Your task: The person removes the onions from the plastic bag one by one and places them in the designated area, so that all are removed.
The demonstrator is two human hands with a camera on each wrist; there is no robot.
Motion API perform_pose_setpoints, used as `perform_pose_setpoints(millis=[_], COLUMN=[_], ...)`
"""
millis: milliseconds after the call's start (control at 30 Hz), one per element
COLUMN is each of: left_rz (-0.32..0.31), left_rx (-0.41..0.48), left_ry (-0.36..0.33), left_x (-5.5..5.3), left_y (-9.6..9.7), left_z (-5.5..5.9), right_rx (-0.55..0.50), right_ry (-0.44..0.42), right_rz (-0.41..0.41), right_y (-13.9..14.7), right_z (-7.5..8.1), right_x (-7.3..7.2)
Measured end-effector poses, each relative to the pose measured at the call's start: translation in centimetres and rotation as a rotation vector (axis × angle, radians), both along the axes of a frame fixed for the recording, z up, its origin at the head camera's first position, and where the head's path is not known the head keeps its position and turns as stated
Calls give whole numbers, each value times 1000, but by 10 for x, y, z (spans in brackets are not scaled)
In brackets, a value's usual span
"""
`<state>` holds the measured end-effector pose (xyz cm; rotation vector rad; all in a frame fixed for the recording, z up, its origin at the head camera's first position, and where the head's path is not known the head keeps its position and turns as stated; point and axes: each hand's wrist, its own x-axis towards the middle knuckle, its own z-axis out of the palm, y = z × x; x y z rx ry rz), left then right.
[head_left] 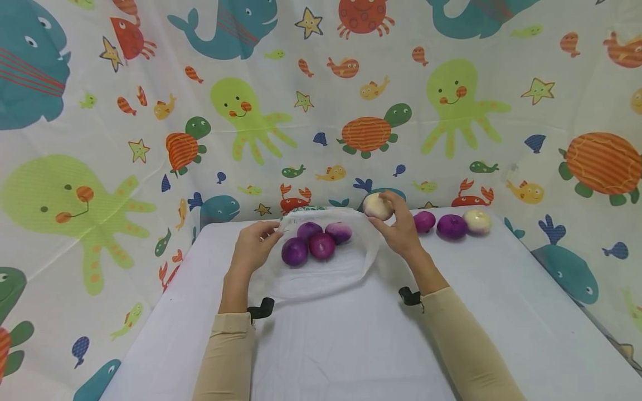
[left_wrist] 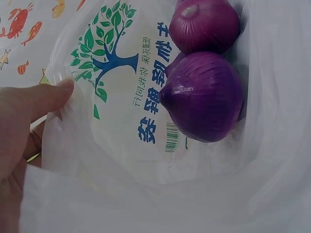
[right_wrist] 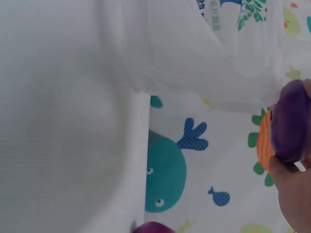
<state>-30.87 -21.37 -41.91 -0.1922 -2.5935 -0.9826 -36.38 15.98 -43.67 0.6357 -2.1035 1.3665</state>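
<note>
My left hand [head_left: 253, 245] pinches the rim of a white plastic bag [head_left: 306, 284], thumb against the film in the left wrist view. The bag's mouth is spread open towards me. Inside lie several round vegetables, among them a dark purple onion [left_wrist: 204, 97] and a redder onion [left_wrist: 206, 26]; one at the right [head_left: 339, 233] is paler. At the bag's right edge my right hand [head_left: 402, 231] grips a turnip [head_left: 377, 206], raised above the table. The turnip looks creamy white from the head and purple in the right wrist view.
On the white-covered table [head_left: 346, 345], right of the bag, sit a magenta onion [head_left: 424, 221], a purple onion [head_left: 452, 227] and a whitish turnip [head_left: 477, 221] in a row. A curtain [head_left: 321, 72] printed with sea animals hangs behind the table's back edge.
</note>
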Motion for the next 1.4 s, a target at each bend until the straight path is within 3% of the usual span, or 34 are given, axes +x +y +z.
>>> perform_pose_setpoints(millis=[667,1400], left_rz=[6,6], left_rx=[-3,6], left_ry=[-18,-31], left_x=[2,3], left_y=[1,2], left_z=[2,3], right_rx=[94,85], right_ry=[-263,-295], right_rz=[-105,-200], right_y=[14,37], right_z=[-15,-31], right_x=[-7,-18])
